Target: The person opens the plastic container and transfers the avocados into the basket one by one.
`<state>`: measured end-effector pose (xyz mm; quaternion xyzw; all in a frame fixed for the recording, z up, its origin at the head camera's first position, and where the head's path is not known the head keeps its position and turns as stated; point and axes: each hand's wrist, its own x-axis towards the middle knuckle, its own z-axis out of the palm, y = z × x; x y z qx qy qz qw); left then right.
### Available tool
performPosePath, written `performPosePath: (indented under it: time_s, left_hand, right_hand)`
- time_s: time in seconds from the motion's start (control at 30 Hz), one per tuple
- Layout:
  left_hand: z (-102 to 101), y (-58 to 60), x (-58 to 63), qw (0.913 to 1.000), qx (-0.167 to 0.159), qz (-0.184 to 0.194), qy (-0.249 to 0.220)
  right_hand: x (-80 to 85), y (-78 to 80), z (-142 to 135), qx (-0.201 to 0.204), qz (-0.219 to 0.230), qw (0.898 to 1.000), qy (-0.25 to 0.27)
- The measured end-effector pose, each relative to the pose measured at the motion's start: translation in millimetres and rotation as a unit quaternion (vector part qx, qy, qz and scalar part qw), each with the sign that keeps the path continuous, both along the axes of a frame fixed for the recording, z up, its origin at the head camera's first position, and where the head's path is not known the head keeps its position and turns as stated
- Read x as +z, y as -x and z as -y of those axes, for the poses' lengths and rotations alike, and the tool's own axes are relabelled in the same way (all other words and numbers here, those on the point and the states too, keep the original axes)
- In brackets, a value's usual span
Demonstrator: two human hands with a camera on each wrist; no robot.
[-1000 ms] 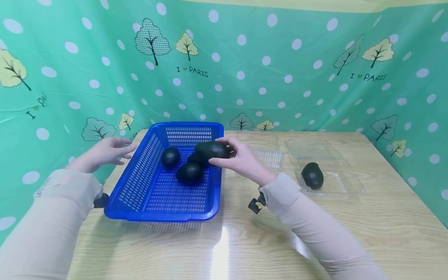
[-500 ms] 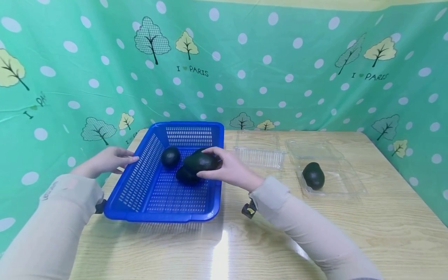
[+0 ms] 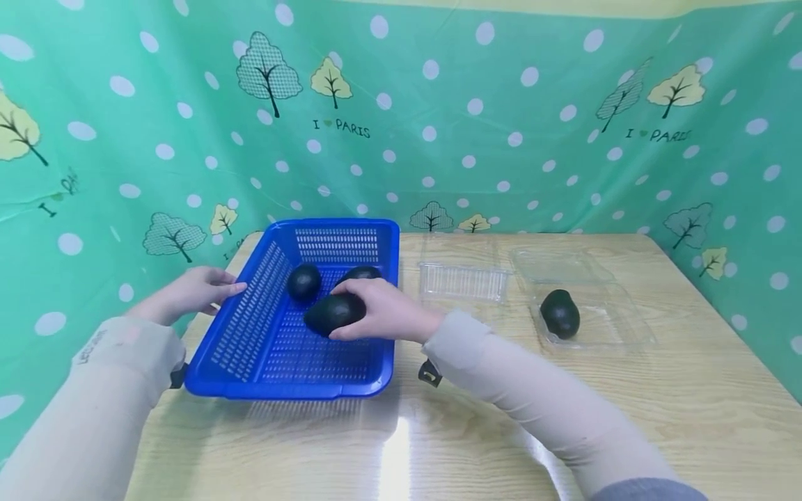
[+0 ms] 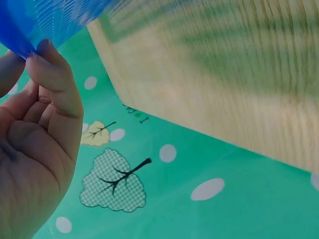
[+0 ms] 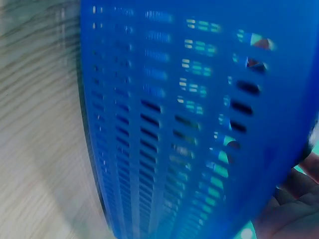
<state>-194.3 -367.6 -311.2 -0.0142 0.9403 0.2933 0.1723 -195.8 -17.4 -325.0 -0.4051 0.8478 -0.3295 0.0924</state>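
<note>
My left hand [image 3: 197, 292] pinches the left rim of a blue perforated plastic basket [image 3: 282, 390]; in the left wrist view, thumb and finger meet on the basket's edge [image 4: 30, 42]. Over the basket's middle, my right hand [image 3: 388, 312] grips a dark green avocado [image 3: 331, 314] from its right side, its narrow end pointing left. Behind that hand lies a partly covered avocado [image 3: 362, 273]. Another avocado [image 3: 303, 282] rests farther left inside. The right wrist view is filled by the basket wall [image 5: 174, 119], with part of my right hand [image 5: 294, 209] showing beyond it.
Right of the basket stands a clear plastic clamshell [image 3: 464, 282] with its lid up. Farther right, a second open clear clamshell [image 3: 604, 323] holds one avocado [image 3: 560, 314]. All stand on a light wooden table [image 3: 476, 431] before a green printed curtain [image 3: 438, 167].
My right hand has moved left and nearer with the avocado, covering where another avocado lay. My left hand has come from beside the basket onto its rim.
</note>
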Motion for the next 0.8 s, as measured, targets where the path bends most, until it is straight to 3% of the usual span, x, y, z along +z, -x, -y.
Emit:
performPosePath:
  time_s: [0.33,0.57,0.8]
  left_hand:
    - [-3.4,-1.3,3.5,1.0000,0.001,0.002,0.001]
    - [-3.7,0.9,2.5,0.9994,-0.002,0.025,-0.025]
    - [-2.1,2.5,1.1,0.9990,-0.004,0.035,-0.029]
  right_hand:
    - [-15.2,-7.3,17.0,0.029,-0.061,0.996,-0.060]
    - [-18.1,-9.9,21.3,0.060,-0.113,0.982,-0.139]
    - [-20.4,-13.5,24.8,0.047,-0.133,0.971,-0.191]
